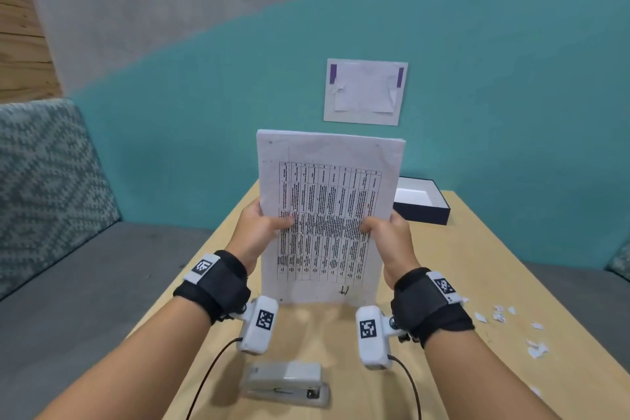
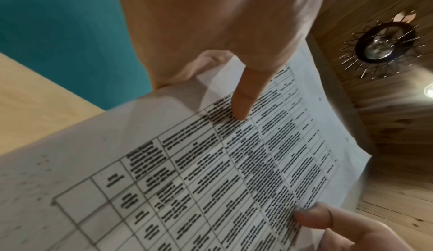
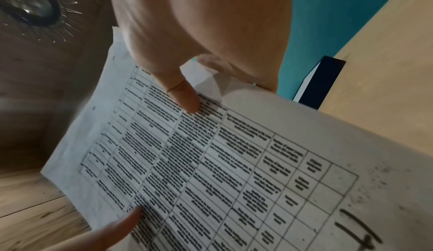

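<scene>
I hold a stack of printed papers (image 1: pixel 327 201) upright, its bottom edge at the wooden table (image 1: pixel 443 266). The top sheet carries a table of text and a handwritten mark near the bottom. My left hand (image 1: pixel 262 222) grips the stack's left edge, thumb on the front and fingers behind. My right hand (image 1: pixel 385 228) grips the right edge the same way. In the left wrist view the papers (image 2: pixel 211 171) fill the frame with my left thumb (image 2: pixel 243 96) pressed on the text. The right wrist view shows the papers (image 3: pixel 222 162) under my right thumb (image 3: pixel 185 96).
A grey stapler (image 1: pixel 286 384) lies on the table near me, between my forearms. An open dark box (image 1: pixel 421 199) with a white inside sits at the table's far right. Several paper scraps (image 1: pixel 511 324) lie at the right. A grey sofa (image 1: pixel 68 249) stands left.
</scene>
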Action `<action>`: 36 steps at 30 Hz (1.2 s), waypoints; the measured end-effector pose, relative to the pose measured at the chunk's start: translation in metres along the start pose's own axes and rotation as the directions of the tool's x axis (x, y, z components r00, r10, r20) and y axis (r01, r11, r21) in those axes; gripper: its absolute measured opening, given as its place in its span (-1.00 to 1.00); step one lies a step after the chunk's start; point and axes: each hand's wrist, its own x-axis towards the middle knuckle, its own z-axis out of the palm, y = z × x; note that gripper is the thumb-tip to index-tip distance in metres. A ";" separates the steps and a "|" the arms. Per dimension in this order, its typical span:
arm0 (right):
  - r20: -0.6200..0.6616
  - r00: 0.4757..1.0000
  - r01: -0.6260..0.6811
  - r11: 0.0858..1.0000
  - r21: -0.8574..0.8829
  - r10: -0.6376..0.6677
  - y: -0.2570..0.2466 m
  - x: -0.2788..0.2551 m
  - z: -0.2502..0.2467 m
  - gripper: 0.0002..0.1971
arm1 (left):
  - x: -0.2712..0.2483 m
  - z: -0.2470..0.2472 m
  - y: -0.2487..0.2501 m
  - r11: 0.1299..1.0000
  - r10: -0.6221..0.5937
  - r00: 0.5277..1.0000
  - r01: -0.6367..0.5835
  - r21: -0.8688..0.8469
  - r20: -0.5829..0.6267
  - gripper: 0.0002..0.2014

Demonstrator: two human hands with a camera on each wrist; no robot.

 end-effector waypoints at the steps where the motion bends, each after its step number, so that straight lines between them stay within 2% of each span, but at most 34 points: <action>1: -0.009 1.000 0.005 1.000 0.009 -0.005 0.001 0.001 -0.001 -0.62 | 0.000 0.000 0.000 1.000 0.002 1.000 -0.002 0.002 0.004 -0.62; 3: -0.143 0.985 0.090 0.996 -0.015 -0.091 0.002 0.004 -0.003 -0.57 | 0.000 -0.001 -0.001 1.000 0.000 1.000 0.000 0.008 0.008 -0.63; 4: -0.254 0.946 0.185 0.979 -0.087 -0.202 0.001 0.002 -0.005 -0.56 | 0.000 -0.001 -0.001 1.000 0.001 1.000 -0.001 0.011 0.010 -0.62; 5: -0.324 0.879 0.303 0.934 -0.186 -0.350 -0.001 -0.003 -0.006 -0.58 | 0.001 -0.001 -0.001 1.000 0.001 1.000 -0.001 0.011 0.012 -0.62; 6: -0.323 0.802 0.422 0.860 -0.288 -0.502 -0.005 -0.012 -0.005 -0.63 | 0.001 -0.002 -0.001 1.000 0.000 1.000 -0.001 0.007 0.013 -0.62; 7: -0.219 0.762 0.522 0.777 -0.351 -0.610 -0.007 -0.022 -0.003 -0.70 | 0.001 -0.002 0.000 1.000 -0.002 1.000 0.002 0.000 0.012 -0.63; 8: -0.033 0.761 0.592 0.715 -0.372 -0.648 -0.010 -0.036 0.001 -0.77 | 0.001 -0.002 0.000 1.000 -0.006 1.000 0.006 -0.006 0.012 -0.63; 9: 0.206 0.778 0.623 0.688 -0.373 -0.593 -0.012 -0.051 0.007 -0.83 | 0.000 -0.001 0.001 1.000 -0.006 1.000 0.006 -0.009 0.014 -0.64; 10: 0.465 0.779 0.611 0.679 -0.407 -0.421 -0.012 -0.064 0.013 -0.90 | -0.001 0.000 0.002 1.000 -0.004 1.000 0.004 -0.010 0.018 -0.64; 11: 0.668 0.724 0.598 0.643 -0.479 -0.176 -0.008 -0.076 0.019 -0.92 | -0.001 0.000 0.003 1.000 -0.004 1.000 0.005 -0.010 0.020 -0.64; 12: 0.764 0.642 0.600 0.578 -0.554 0.065 -0.001 -0.085 0.025 -0.79 | -0.002 0.000 0.004 1.000 -0.007 1.000 0.008 -0.008 0.020 -0.63; 13: 0.787 0.570 0.618 0.507 -0.601 0.237 0.009 -0.092 0.030 -0.64 | -0.002 0.000 0.004 1.000 -0.013 1.000 0.013 -0.007 0.019 -0.62; 14: 0.778 0.534 0.635 0.451 -0.627 0.331 0.019 -0.099 0.035 -0.54 | -0.003 0.000 0.005 1.000 -0.018 1.000 0.018 -0.008 0.019 -0.60; 16: 0.767 0.520 0.688 0.347 -0.637 0.376 0.037 -0.109 0.043 -0.49 | -0.003 -0.001 0.006 1.000 -0.022 1.000 0.023 -0.012 0.019 -0.59; 18: 0.768 0.511 0.729 0.280 -0.625 0.385 0.047 -0.115 0.047 -0.60 | -0.004 -0.001 0.006 1.000 -0.023 0.999 0.023 -0.008 0.022 -0.62; 20: 0.743 0.531 0.714 0.257 -0.651 0.409 0.043 -0.112 0.046 -0.69 | -0.004 -0.001 0.007 1.000 -0.025 0.999 0.025 -0.012 0.030 -0.64; 23: 0.682 0.621 0.623 0.284 -0.729 0.385 0.010 -0.095 0.037 -0.70 | -0.004 -0.004 0.006 1.000 -0.024 0.999 0.025 -0.008 0.034 -0.65; 24: 0.674 0.649 0.597 0.314 -0.738 0.353 -0.006 -0.088 0.033 -0.69 | -0.003 -0.005 0.006 1.000 -0.022 0.999 0.022 -0.005 0.034 -0.64; 26: 0.661 0.702 0.515 0.452 -0.728 0.266 -0.040 -0.075 0.023 -0.73 | -0.003 -0.006 0.005 1.000 -0.015 0.999 0.015 -0.011 0.034 -0.65; 28: 0.635 0.754 0.395 0.657 -0.643 0.168 -0.076 -0.068 0.014 -0.81 | -0.003 -0.006 0.006 1.000 -0.005 0.999 0.006 -0.022 0.039 -0.65; 30: 0.582 0.810 0.271 0.829 -0.489 0.078 -0.105 -0.061 0.010 -0.78 | -0.005 -0.006 0.007 1.000 0.006 0.999 -0.004 -0.026 0.049 -0.64; 31: 0.542 0.840 0.248 0.870 -0.426 0.026 -0.118 -0.058 0.010 -0.76 | -0.005 -0.006 0.005 1.000 0.009 0.999 -0.008 -0.023 0.054 -0.65; 33: 0.449 0.884 0.286 0.912 -0.295 -0.131 -0.137 -0.047 0.013 -0.82 | -0.006 -0.004 0.004 1.000 0.028 0.998 -0.028 -0.008 0.051 -0.66; 36: 0.254 0.895 0.395 0.916 -0.070 -0.367 -0.156 -0.033 0.017 -0.88 | -0.005 0.000 0.005 0.998 0.054 0.998 -0.054 0.011 0.035 -0.62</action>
